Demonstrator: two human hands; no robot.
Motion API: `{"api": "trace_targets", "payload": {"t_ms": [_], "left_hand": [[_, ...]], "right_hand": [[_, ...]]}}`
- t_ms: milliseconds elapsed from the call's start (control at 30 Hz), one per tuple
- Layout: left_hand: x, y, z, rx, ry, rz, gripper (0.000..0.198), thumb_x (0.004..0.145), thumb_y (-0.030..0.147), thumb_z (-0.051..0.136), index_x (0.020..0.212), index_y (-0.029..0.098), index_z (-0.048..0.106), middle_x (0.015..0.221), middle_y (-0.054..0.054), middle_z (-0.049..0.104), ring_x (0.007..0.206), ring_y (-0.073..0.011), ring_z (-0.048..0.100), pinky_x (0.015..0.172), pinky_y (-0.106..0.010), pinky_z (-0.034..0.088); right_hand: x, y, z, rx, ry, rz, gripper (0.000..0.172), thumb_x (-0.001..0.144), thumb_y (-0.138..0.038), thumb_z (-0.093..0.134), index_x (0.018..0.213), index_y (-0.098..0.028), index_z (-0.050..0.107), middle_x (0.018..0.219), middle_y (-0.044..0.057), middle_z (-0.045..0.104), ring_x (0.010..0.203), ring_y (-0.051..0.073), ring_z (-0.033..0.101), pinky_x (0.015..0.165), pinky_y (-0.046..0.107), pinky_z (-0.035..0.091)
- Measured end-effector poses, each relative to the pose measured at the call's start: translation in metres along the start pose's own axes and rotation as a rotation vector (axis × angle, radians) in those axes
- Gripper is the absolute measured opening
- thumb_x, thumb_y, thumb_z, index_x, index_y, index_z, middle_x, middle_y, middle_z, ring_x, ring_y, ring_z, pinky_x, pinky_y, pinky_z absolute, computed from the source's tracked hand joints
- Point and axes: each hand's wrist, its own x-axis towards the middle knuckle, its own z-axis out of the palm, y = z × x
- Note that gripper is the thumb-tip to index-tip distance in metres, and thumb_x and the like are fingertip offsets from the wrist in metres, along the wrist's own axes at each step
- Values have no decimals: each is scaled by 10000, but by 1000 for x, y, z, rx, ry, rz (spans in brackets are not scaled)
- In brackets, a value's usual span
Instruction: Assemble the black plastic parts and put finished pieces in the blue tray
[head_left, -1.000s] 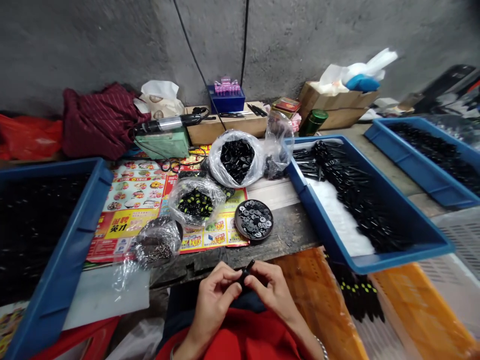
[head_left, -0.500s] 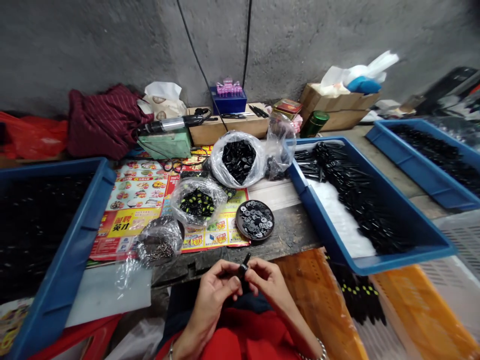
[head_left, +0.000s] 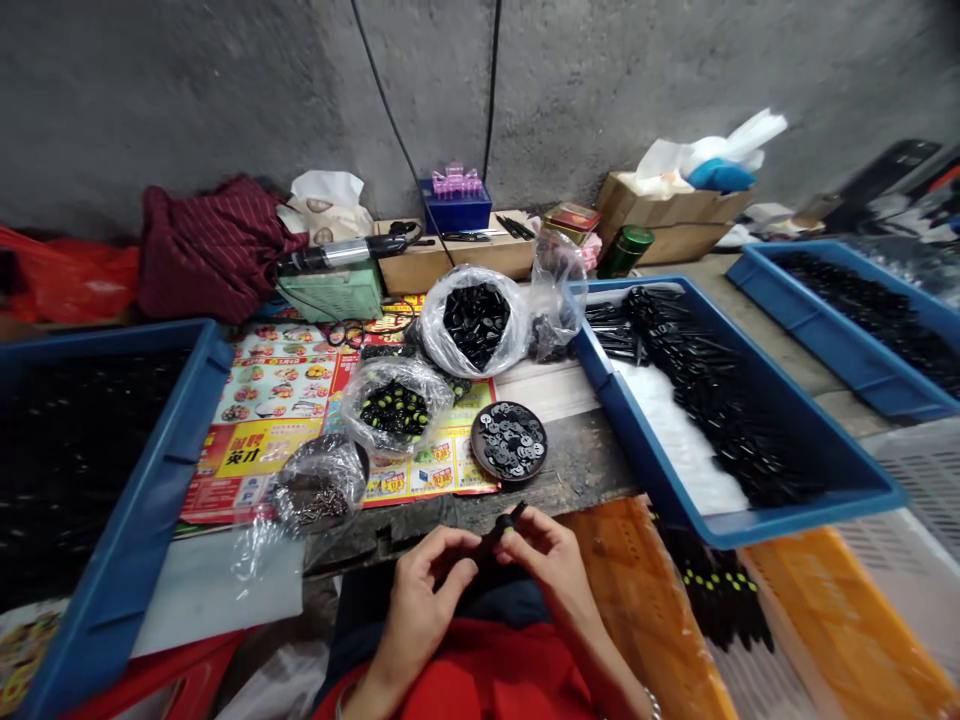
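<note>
Where pinched by left hand (head_left: 431, 590) and right hand (head_left: 551, 565), both nearly closed, a black piece (head_left: 505, 523); beyond, a dish (head_left: 478, 462).

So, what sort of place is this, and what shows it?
Probably a small assembly workshop: a blue tray holds many similar black parts, a round dish holds small flat discs, and the right hand grips a black piece.

Handheld blk part (head_left: 503, 523) now at lower slant to R, w/ yellow-green bit (head_left: 508, 530) newly in view
</note>
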Motion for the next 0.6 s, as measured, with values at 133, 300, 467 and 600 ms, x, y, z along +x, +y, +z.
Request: {"api": "trace_targets", "payload": {"t_ms": [133, 300, 467, 600], "left_hand": [[-1, -2, 1, 53, 6, 24, 87, 740, 204, 641, 807, 180, 691, 770, -35, 710, 716, -197, 661, 664, -251, 529], [-4, -7, 2, 99, -28, 55, 138, 755, 140, 591, 859, 195, 662, 799, -21, 689, 731, -182, 642, 679, -243, 507], [-5, -6, 6, 72, -24, 52, 173, 757, 101, 539, 867, 204, 623, 808, -9, 649, 746, -175, 621, 681, -238, 499], [-5, -5, 8, 38, -7, 41, 145, 749, 98, 533, 826, 202, 599, 771, 3, 612, 698, -161, 592, 638, -224, 484]], "right_hand": [[-9, 10, 5, -43, 5, 13, 390, 596, -380, 852, 892, -159, 726, 793, 33, 722, 730, 190, 654, 681, 265, 524], [-18, 13, 12, -80, 32, -8, 423, 653, -405, 813, 993, -169, 726, 939, 82, 748, 852, 250, 681, 751, 319, 547], [-19, 10, 14, -166, 20, -83, 390, 709, -380, 775, 1034, -170, 721, 980, 100, 744, 862, 261, 679, 756, 332, 547], [-19, 11, 12, -205, 4, -105, 367, 730, -372, 760, 1030, -164, 722, 989, 106, 742, 873, 271, 676, 748, 332, 548]]}}
